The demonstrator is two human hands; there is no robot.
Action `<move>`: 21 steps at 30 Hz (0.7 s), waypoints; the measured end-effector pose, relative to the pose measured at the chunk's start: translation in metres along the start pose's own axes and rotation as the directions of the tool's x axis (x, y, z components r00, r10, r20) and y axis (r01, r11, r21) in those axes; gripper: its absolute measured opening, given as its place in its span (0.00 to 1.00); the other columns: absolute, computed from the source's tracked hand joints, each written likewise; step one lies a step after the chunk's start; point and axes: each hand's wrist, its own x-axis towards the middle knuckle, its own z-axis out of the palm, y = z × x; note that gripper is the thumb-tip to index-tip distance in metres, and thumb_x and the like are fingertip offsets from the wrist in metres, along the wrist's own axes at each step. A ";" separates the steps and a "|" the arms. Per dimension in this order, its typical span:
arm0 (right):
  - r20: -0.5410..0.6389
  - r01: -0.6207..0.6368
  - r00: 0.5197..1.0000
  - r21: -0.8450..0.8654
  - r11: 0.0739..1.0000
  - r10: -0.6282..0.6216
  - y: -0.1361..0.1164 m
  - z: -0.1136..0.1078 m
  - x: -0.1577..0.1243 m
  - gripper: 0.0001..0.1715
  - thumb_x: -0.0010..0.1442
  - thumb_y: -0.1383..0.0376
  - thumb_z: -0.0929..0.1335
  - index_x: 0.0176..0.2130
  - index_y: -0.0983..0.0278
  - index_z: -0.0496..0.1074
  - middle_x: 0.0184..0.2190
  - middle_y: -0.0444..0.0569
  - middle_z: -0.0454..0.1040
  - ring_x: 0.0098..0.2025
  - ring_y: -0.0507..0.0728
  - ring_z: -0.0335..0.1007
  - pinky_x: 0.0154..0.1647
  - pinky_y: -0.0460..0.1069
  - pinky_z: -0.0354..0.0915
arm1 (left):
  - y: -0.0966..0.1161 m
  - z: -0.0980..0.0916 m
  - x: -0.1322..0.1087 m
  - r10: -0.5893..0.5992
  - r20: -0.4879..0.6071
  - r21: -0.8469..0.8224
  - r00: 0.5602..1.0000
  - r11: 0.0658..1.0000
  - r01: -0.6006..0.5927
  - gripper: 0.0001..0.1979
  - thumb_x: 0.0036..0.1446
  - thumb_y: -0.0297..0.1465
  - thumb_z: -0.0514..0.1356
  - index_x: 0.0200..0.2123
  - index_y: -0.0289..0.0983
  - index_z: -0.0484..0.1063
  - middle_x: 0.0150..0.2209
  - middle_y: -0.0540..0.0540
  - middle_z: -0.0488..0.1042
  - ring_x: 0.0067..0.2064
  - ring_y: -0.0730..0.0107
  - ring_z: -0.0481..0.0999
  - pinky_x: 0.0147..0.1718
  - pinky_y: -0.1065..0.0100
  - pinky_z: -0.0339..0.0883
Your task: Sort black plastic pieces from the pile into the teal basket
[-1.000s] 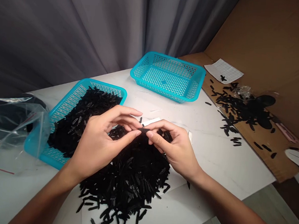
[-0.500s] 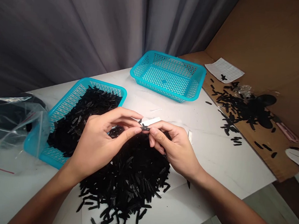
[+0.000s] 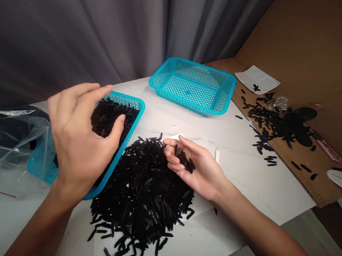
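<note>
My left hand (image 3: 81,133) is raised over the left blue basket (image 3: 141,109), its fingers and thumb spread apart with nothing seen between them. That basket holds a heap of small black strip-shaped pieces, partly hidden behind the hand. My right hand (image 3: 199,167), palm turned up, cups several small black pieces (image 3: 186,160) in its curled fingers. A loose pile of like black strips (image 3: 142,196) lies on the table between my hands, and my right fingertips are over its upper right edge.
Another blue basket (image 3: 188,90) stands at the back of the white table (image 3: 243,181). Clear plastic bags (image 3: 12,151) lie at the left. Cardboard (image 3: 292,161) on the right bears scattered black pieces, a paper sheet (image 3: 257,79) and a pink-handled cutter (image 3: 327,150).
My hands have parted from a shared pinch on a small black piece. The left moved left and up over the basket and opened; the right turned palm up, showing pieces in it.
</note>
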 end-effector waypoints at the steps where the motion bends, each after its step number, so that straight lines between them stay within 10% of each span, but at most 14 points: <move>1: -0.025 -0.064 0.997 0.080 0.995 0.066 0.000 0.000 0.001 0.23 0.74 0.60 0.62 0.41 0.71 0.80 0.32 0.52 0.77 0.28 0.49 0.68 0.27 0.42 0.65 | 0.002 -0.001 0.000 0.032 0.013 -0.018 0.999 0.999 -0.032 0.21 0.64 0.33 0.65 0.60 0.44 0.72 0.60 0.45 0.73 0.64 0.47 0.69 0.66 0.45 0.62; 3: -0.045 -0.117 0.991 0.162 0.980 0.126 0.001 0.000 0.003 0.25 0.74 0.58 0.60 0.41 0.71 0.80 0.36 0.56 0.79 0.36 0.53 0.74 0.37 0.44 0.71 | 0.009 0.002 -0.005 0.170 0.146 -0.180 0.975 0.973 -0.142 0.19 0.62 0.32 0.67 0.57 0.42 0.73 0.55 0.43 0.76 0.59 0.51 0.73 0.60 0.49 0.67; 8: 0.126 -0.097 0.989 0.115 0.989 0.082 0.006 0.000 0.000 0.26 0.75 0.53 0.60 0.46 0.66 0.80 0.34 0.50 0.78 0.37 0.55 0.74 0.41 0.47 0.72 | 0.027 0.021 -0.025 0.506 0.435 -0.418 0.745 0.846 -0.331 0.11 0.66 0.27 0.63 0.52 0.37 0.75 0.49 0.43 0.80 0.50 0.58 0.77 0.50 0.56 0.72; 16: 0.091 -0.030 0.995 -0.016 0.999 0.031 0.006 0.000 -0.001 0.11 0.69 0.67 0.69 0.44 0.64 0.83 0.40 0.49 0.81 0.42 0.52 0.78 0.51 0.47 0.73 | 0.018 0.023 -0.018 0.357 0.294 -0.462 0.887 0.865 -0.195 0.09 0.62 0.19 0.63 0.43 0.35 0.81 0.40 0.48 0.84 0.40 0.70 0.80 0.44 0.70 0.72; 21: 0.068 0.118 0.992 -0.234 0.965 -0.105 0.005 -0.002 -0.002 0.10 0.61 0.66 0.77 0.44 0.64 0.83 0.29 0.42 0.74 0.31 0.45 0.68 0.32 0.38 0.64 | 0.023 0.021 -0.015 0.208 0.312 -0.457 0.927 0.888 -0.046 0.08 0.60 0.23 0.66 0.40 0.38 0.84 0.38 0.51 0.85 0.39 0.72 0.82 0.43 0.73 0.72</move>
